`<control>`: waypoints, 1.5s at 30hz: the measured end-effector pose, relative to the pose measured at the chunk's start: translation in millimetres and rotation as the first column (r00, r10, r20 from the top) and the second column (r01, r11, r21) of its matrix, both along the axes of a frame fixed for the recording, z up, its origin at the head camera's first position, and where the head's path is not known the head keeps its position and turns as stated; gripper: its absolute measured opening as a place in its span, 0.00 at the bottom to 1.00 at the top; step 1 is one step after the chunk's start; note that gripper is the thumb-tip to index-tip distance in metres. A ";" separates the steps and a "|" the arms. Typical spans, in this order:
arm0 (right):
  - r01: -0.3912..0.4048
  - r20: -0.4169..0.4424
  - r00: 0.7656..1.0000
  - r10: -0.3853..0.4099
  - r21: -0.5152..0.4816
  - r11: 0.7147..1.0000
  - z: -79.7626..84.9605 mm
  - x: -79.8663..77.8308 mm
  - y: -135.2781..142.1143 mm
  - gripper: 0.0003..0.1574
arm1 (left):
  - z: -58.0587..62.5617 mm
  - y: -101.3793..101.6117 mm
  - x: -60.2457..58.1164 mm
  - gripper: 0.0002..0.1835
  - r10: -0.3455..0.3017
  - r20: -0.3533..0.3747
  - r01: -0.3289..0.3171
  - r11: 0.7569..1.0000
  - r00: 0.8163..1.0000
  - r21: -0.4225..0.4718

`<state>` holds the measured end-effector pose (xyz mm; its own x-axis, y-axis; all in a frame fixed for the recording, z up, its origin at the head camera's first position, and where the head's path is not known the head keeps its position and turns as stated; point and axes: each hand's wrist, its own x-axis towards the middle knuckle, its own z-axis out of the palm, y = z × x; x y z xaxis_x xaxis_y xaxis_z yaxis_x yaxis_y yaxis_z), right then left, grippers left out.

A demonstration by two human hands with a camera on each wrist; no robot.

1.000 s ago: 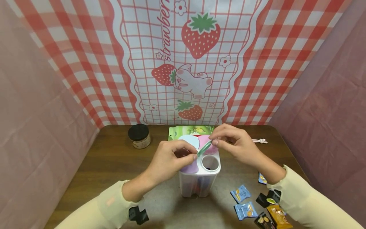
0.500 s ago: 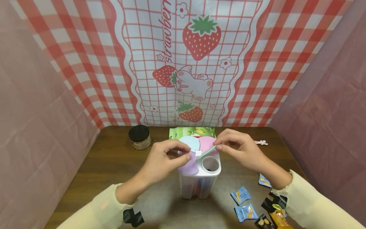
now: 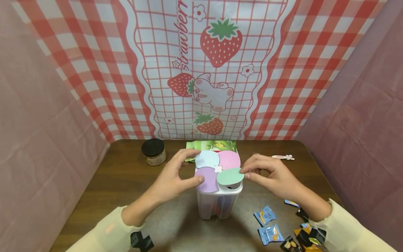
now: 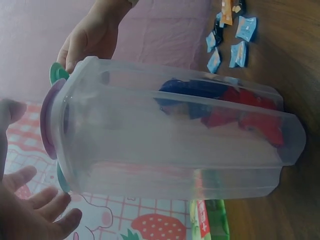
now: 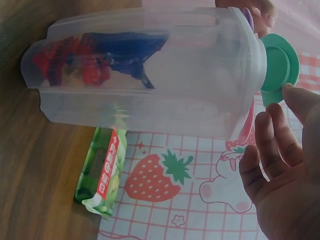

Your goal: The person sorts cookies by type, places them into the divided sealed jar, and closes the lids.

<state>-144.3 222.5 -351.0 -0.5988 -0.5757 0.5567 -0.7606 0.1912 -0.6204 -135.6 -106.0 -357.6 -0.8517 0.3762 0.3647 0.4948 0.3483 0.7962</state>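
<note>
A translucent plastic storage container (image 3: 217,206) stands upright on the table, with wrapped red and blue packets (image 5: 125,52) showing through its wall. On its white top sit a light blue lid (image 3: 206,159), a pink lid (image 3: 230,159) and a purple lid (image 3: 207,179), all flat. The green lid (image 3: 231,176) is tilted up at the front right, its opening partly showing beneath. My right hand (image 3: 272,172) pinches the green lid's outer edge between thumb and fingertip. My left hand (image 3: 173,176) is spread beside the container, thumb over the purple lid and fingertips by the blue one.
A black-capped jar (image 3: 153,152) stands at the back left. Behind the container is a green packet (image 3: 211,145). Several small blue snack packets (image 3: 270,234) and other wrapped pieces lie at the front right. A white-and-pink stick with a bunny-shaped end (image 3: 284,157) lies at the back right.
My left hand has let go of the green lid and moved left, fingers spreading. My right hand has lowered the lid, from nearly edge-on above the container to leaning over its opening.
</note>
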 end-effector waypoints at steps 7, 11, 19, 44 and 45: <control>0.041 0.008 0.999 -0.042 0.035 0.999 -8.9 3.5 3.7 0.23 | -8.0 -1.4 -1.6 0.49 -0.038 0.115 0.043 0.998 0.993 -0.042; 0.018 -0.018 1.000 -0.018 0.026 1.000 -12.6 4.1 4.9 0.24 | -11.8 -2.5 -3.3 0.52 -0.045 0.159 0.051 0.998 0.986 -0.032; 0.039 0.043 0.998 -0.038 -0.032 0.999 -20.8 6.4 1.2 0.27 | -18.7 -5.7 -8.3 0.54 -0.074 0.184 0.081 0.996 0.980 -0.031; -0.117 0.580 0.783 0.224 -0.217 0.969 -37.8 -6.1 -7.4 0.54 | -31.2 -8.9 -17.9 0.56 -0.204 0.118 0.202 0.979 0.972 0.033; -0.106 0.573 0.793 0.206 -0.203 0.973 -36.8 -5.3 -7.6 0.55 | -31.5 -8.5 -17.8 0.56 -0.209 0.118 0.205 0.978 0.971 0.041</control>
